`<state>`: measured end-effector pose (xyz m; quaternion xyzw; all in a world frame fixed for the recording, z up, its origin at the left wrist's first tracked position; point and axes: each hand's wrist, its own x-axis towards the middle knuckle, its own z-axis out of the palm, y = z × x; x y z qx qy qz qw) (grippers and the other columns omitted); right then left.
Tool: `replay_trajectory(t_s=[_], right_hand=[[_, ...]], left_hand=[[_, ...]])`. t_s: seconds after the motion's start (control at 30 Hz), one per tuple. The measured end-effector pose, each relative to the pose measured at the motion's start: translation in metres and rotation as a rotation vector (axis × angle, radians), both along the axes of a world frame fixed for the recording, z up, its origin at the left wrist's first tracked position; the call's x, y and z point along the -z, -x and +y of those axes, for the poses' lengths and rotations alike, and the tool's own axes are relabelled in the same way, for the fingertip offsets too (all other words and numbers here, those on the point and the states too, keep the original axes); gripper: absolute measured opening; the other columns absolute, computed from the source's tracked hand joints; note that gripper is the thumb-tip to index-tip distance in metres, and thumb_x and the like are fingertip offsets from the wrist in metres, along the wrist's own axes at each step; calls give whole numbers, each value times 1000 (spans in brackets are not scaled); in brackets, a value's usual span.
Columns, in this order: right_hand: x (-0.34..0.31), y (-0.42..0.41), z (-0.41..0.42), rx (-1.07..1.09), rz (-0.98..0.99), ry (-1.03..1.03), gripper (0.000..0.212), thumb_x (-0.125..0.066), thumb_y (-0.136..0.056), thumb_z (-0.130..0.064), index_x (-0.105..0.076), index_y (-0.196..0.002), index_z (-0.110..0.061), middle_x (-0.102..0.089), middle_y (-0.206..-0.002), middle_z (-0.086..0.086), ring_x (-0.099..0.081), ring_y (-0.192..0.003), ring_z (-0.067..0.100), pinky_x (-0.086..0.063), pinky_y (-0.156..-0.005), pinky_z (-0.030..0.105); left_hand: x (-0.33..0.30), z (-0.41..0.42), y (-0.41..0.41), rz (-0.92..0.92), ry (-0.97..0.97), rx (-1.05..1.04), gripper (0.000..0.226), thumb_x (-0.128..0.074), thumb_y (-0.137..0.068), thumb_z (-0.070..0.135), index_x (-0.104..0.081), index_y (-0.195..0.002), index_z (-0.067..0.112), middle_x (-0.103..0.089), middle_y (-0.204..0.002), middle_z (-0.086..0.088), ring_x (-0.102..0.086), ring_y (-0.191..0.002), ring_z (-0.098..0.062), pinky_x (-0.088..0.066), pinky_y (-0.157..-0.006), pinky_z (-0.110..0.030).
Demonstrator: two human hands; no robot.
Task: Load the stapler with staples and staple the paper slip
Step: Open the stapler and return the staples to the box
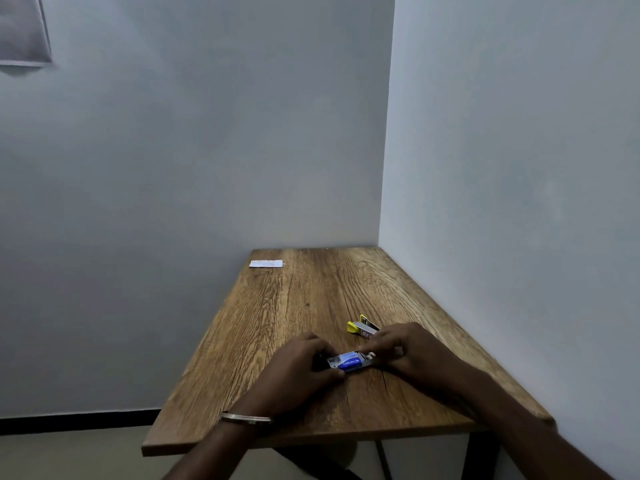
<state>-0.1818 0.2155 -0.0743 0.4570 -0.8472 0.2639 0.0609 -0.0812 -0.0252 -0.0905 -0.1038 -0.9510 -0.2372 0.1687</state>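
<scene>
I grip the blue staple box (349, 362) between left hand (300, 365) and right hand (407, 351), the stapler (362, 328) just beyond it, nearer my right, its long axis slanting right.

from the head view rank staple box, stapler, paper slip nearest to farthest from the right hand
1. staple box: touched by the right hand, near edge.
2. stapler: just beyond the fingers, right of centre.
3. paper slip: far left corner of the table.

left hand (301, 367) curled, grip closed | right hand (405, 349) fingertips pinching | wrists low
</scene>
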Motion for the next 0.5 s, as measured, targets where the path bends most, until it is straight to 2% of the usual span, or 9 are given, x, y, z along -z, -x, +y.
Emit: replay_trajectory(t_s=[0.3, 0.43, 0.5], right_hand=[[0, 3, -4, 5, 28, -64, 34, -74, -87, -27, -70, -117, -45, -69, -114, -21, -60, -104, -8, -50, -82, 13], [0, 2, -4, 32, 18, -23, 41, -78, -84, -29, -68, -121, -45, -71, -112, -21, -60, -99, -9, -45, -77, 10], [-1, 0, -7, 49, 17, -2, 43, -79, -83, -31, -67, -121, -46, -69, -106, -26, -59, -95, -12, -41, -73, 7]], left_hand=[[1, 0, 0, 23, 4, 9, 33, -67, -82, 50, -65, -110, 32, -55, -105, 19, -52, -92, 0, -49, -77, -19], [2, -1, 1, 22, -1, 5, 31, -67, -82, 51, -64, -108, 35, -54, -104, 21, -52, -91, 2, -46, -73, -16], [3, -1, 1, 17, -2, 4, 31, -66, -81, 52, -64, -108, 35, -55, -104, 21, -52, -91, 2, -47, -74, -17]])
